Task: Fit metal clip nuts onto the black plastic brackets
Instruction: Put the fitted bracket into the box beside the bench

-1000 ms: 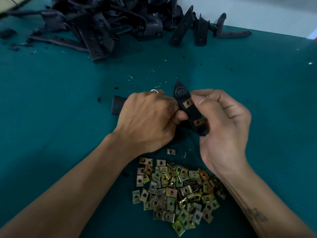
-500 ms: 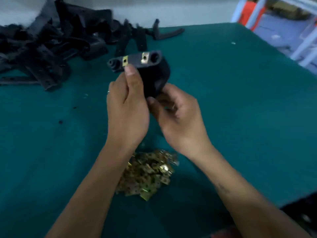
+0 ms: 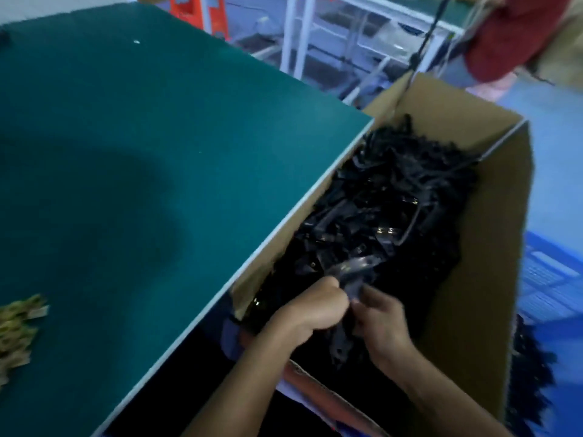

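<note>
Both my hands hold one black plastic bracket (image 3: 353, 271) over a cardboard box (image 3: 492, 241) to the right of the table. My left hand (image 3: 310, 307) grips its lower part and my right hand (image 3: 380, 320) holds it from the right. The bracket is blurred, so its clip nuts cannot be made out. The box is filled with a heap of black brackets (image 3: 394, 197). The pile of brass-coloured clip nuts (image 3: 15, 326) lies on the green table (image 3: 126, 152) at the far left edge of the view.
The table's white front edge (image 3: 252, 247) runs diagonally beside the box. A person in a red top (image 3: 517, 36) stands at the back right. White metal racks (image 3: 347, 36) and a blue crate (image 3: 552, 279) are behind and right of the box.
My view has swung right from the table to the box. Both hands carried the bracket with its clip nuts off the table and down over the box.
</note>
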A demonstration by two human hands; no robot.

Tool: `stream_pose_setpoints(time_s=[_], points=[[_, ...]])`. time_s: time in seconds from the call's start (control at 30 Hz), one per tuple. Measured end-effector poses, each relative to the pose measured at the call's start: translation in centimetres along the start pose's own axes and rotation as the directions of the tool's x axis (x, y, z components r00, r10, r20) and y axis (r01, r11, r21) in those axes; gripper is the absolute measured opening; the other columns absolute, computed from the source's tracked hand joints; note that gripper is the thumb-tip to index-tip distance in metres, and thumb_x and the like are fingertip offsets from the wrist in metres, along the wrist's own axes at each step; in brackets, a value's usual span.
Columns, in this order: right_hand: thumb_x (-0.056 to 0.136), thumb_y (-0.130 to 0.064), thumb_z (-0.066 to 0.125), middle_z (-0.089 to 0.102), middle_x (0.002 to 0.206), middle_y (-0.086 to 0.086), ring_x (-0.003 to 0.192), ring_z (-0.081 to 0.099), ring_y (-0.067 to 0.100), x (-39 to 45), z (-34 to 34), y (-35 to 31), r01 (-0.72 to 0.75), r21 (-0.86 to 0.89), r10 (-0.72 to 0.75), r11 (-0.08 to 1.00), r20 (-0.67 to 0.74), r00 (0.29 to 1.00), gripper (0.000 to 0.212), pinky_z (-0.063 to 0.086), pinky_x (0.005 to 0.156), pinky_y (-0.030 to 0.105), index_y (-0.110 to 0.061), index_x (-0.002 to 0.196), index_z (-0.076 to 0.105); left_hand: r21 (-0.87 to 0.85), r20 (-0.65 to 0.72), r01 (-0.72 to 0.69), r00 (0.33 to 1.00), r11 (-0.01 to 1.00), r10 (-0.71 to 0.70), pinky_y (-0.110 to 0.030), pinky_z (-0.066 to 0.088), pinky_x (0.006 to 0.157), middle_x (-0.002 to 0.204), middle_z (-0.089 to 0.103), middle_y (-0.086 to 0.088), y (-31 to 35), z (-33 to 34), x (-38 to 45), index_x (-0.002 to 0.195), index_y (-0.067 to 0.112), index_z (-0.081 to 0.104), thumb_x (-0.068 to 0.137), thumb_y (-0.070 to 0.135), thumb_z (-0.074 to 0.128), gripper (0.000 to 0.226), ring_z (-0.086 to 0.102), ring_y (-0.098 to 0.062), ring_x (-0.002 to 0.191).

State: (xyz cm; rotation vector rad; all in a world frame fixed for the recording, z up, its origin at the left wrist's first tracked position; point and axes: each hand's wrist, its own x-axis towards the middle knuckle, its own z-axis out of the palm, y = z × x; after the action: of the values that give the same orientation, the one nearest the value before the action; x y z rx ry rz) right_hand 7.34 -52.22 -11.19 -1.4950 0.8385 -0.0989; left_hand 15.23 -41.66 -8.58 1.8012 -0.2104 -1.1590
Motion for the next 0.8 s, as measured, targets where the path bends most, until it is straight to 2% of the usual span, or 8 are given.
stream_pose_setpoints(time_s=[0.1,0.23,0.3,0.47,0.57,0.7,0.73,0.8], points=[[0.091,0.015,0.053,0.066,0.078,0.022,0.056,0.055,0.022,1.4,0.4,4.8,-0.165,-0.027,0.165,0.986,0.024,0.986,0.025,0.038,0.047,0.026,0.001,0.097,0.072,0.294,0.062,0.176,0.977,0.939,-0.203,-0.035,0.046,0.092,0.142,0.051,-0.020,-1.8,1.1,2.8,0.139,0.000,0.047,0.100,0.020,0.041,0.044,0.050,-0.033,0.130],[0.086,0.024,0.046,0.074,0.089,0.024,0.085,0.072,0.036,3.7,1.9,7.5,-0.316,0.154,0.315,0.936,0.032,0.949,0.037,0.057,0.077,0.047,0.001,0.085,0.074,0.556,0.123,0.215,0.934,0.803,-0.335,-0.036,0.037,0.098,0.149,0.042,-0.017,-3.2,1.2,4.1,0.156,0.008,0.024,0.104,0.025,0.033,0.056,0.038,-0.035,0.140],[0.094,0.014,0.049,0.070,0.110,0.027,0.106,0.068,0.041,4.6,1.9,8.0,-0.408,0.173,0.395,0.897,0.104,0.913,0.025,0.055,0.090,0.054,0.003,0.105,0.069,0.622,0.121,0.229,0.916,0.748,-0.382,-0.041,0.031,0.112,0.164,0.018,-0.019,-4.2,0.9,4.7,0.160,0.010,0.001,0.104,0.028,0.034,0.067,0.028,-0.037,0.147],[0.103,-0.005,0.052,0.073,0.112,0.015,0.098,0.074,0.032,5.6,0.1,7.0,-0.501,0.000,0.493,0.865,0.177,0.852,0.024,0.063,0.078,0.045,-0.007,0.126,0.058,0.638,0.120,0.259,0.896,0.725,-0.427,-0.038,0.024,0.117,0.167,0.003,-0.016,-6.5,-0.3,4.4,0.159,0.007,-0.007,0.104,0.020,0.028,0.067,0.018,-0.037,0.150],[0.100,-0.005,0.057,0.075,0.102,0.021,0.086,0.073,0.029,5.5,-0.8,5.6,-0.468,-0.178,0.492,0.866,0.131,0.861,0.018,0.061,0.079,0.043,-0.003,0.115,0.066,0.650,0.112,0.183,0.937,0.738,-0.331,-0.050,0.008,0.123,0.167,-0.004,-0.016,-6.1,-1.4,2.9,0.158,0.000,0.004,0.101,0.019,0.032,0.066,0.005,-0.038,0.153],[0.098,-0.002,0.060,0.074,0.081,0.021,0.063,0.070,0.022,6.3,-0.8,1.4,-0.229,-0.102,0.234,0.968,0.030,0.972,0.021,0.061,0.053,0.034,0.008,0.115,0.067,0.561,0.116,-0.004,0.991,0.828,-0.073,-0.053,0.025,0.115,0.143,0.049,-0.023,-2.9,-3.8,-1.6,0.130,0.003,0.055,0.103,0.032,0.037,0.043,0.047,-0.037,0.133],[0.099,-0.007,0.058,0.074,0.084,0.018,0.064,0.070,0.021,6.6,-0.5,-0.7,-0.200,-0.001,0.199,0.980,0.116,0.973,0.028,0.058,0.049,0.032,0.008,0.122,0.064,0.502,0.086,-0.073,0.996,0.862,0.034,-0.050,0.032,0.112,0.137,0.055,-0.018,-2.2,-4.6,-3.2,0.123,0.010,0.059,0.102,0.034,0.039,0.038,0.051,-0.034,0.129],[0.105,-0.026,0.043,0.069,0.110,0.023,0.094,0.069,0.031,5.6,2.1,-6.8,-0.341,0.155,0.225,0.927,0.497,0.838,0.052,0.057,0.072,0.042,0.009,0.144,0.043,0.364,-0.035,-0.244,0.961,0.899,0.275,-0.037,0.041,0.103,0.123,0.064,-0.008,-1.1,-6.9,-6.7,0.115,0.023,0.060,0.099,0.035,0.041,0.027,0.059,-0.024,0.117]])
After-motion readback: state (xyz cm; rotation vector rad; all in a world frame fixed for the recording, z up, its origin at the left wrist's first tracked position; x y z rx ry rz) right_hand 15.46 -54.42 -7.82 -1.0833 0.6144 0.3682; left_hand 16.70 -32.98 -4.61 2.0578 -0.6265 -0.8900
